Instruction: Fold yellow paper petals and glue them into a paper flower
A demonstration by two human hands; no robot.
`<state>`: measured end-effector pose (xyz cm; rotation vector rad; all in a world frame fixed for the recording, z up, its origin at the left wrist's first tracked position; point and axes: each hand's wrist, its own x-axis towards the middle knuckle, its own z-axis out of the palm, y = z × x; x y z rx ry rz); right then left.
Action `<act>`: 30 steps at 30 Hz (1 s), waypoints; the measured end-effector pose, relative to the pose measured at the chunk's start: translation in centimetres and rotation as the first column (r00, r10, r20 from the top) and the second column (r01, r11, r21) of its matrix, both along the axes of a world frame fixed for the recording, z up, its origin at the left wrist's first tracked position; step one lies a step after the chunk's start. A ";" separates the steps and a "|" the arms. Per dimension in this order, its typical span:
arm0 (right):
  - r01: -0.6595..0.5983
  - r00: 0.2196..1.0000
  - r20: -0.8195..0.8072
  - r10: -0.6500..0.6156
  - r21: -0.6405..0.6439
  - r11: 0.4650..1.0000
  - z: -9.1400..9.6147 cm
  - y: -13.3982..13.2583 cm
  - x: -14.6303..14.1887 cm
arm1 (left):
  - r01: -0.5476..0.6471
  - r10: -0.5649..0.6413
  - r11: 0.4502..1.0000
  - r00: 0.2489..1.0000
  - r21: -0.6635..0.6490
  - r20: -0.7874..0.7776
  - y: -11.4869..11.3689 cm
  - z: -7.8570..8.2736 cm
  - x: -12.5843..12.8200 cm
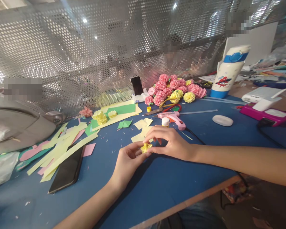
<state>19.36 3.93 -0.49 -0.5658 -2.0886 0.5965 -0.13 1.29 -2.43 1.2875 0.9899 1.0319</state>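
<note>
Between my two hands is a small yellow paper flower (146, 147), its folded petals pointing outward, held just above the blue table. My left hand (131, 157) pinches it from the left and below with thumb and fingers. From the right, my right hand (170, 143) grips its edge between thumb and fingertips. Just behind the hands lie cut pale yellow paper pieces (143, 123), partly hidden by my right hand. A white-capped glue bottle (165, 121) and a pink glue gun (173, 117) are close beyond my right hand.
Scissors (157, 109) lie before a heap of pink and yellow paper flowers (171, 87). Paper strips and a black phone (66, 168) are at left, near a grey bag (21, 117). A bottle (230, 73) and a magenta power strip (267, 113) stand right. Perforated metal screens the back.
</note>
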 end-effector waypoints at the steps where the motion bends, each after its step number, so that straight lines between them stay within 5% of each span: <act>1: 0.006 1.000 0.004 -0.006 0.001 1.000 0.0 0.0 0.0 | -0.003 0.003 1.000 1.000 -0.002 -0.003 0.0 0.0 0.0; 10: -0.001 1.000 -0.024 0.003 0.074 0.997 -0.2 0.0 -0.2 | -0.001 0.001 1.000 1.000 -0.014 -0.022 -0.2 0.5 0.0; 19: 0.002 0.999 -0.034 -0.003 -0.041 0.999 -0.4 0.1 0.0 | -0.031 0.030 0.999 0.999 0.033 0.037 -0.1 0.5 0.0; 30: 0.056 0.998 0.027 -0.057 0.051 0.997 -0.3 0.0 0.0 | -0.001 -0.003 0.999 0.997 0.048 0.083 0.1 0.4 0.1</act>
